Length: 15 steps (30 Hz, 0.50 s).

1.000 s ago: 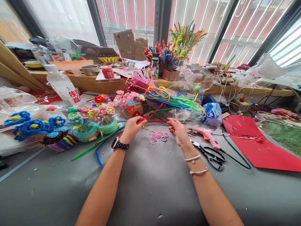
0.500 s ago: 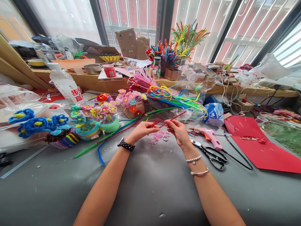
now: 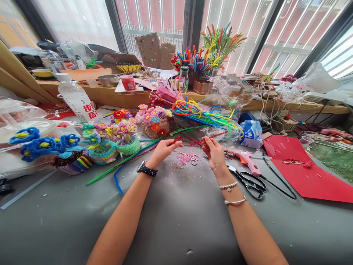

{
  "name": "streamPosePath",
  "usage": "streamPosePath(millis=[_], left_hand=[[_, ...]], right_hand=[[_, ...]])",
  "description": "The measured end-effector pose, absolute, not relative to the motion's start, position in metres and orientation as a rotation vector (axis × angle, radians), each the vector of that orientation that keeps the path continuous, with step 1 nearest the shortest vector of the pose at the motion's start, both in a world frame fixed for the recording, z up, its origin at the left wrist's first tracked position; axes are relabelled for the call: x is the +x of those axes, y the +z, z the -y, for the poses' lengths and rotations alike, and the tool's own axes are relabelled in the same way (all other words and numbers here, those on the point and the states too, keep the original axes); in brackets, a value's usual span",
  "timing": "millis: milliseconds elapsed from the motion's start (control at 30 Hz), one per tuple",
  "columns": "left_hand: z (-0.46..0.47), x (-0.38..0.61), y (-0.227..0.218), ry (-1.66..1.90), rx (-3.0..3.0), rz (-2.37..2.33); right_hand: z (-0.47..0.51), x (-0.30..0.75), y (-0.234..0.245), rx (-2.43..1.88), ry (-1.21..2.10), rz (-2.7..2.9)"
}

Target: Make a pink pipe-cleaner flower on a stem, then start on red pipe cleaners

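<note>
My left hand, with a dark watch at its wrist, pinches a short piece of glittery red pipe cleaner between thumb and fingertips. Opposite it, my right hand is closed on another red pipe cleaner, whose end sticks out to the upper right. A gap separates the two hands. On the grey table between and below them lie small scissors beside a scatter of pink clippings. More red pipe cleaners lie behind the hands.
A pink glue gun and black-handled scissors lie right of my right hand, near red card. Pipe-cleaner flower pots stand at left. Behind is a bundle of coloured pipe cleaners; a water bottle leans at left.
My hands have moved apart, the right one a little to the right with its pipe cleaner and the left slightly to the left. The small scissors between them now show more fully.
</note>
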<state>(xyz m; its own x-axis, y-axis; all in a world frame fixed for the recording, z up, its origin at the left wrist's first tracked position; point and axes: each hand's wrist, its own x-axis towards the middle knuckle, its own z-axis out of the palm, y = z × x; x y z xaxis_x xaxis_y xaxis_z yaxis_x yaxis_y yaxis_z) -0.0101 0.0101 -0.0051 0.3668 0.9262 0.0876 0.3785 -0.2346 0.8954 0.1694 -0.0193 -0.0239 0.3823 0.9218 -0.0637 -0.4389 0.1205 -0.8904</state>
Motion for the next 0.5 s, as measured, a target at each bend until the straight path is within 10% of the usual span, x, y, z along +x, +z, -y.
streamPosePath(millis=[500], left_hand=[[-0.012, -0.011, -0.007, 0.785, 1.728, -1.157]], right_hand=[[0.02, 0.168, -0.022, -0.906, 1.188, 0.576]])
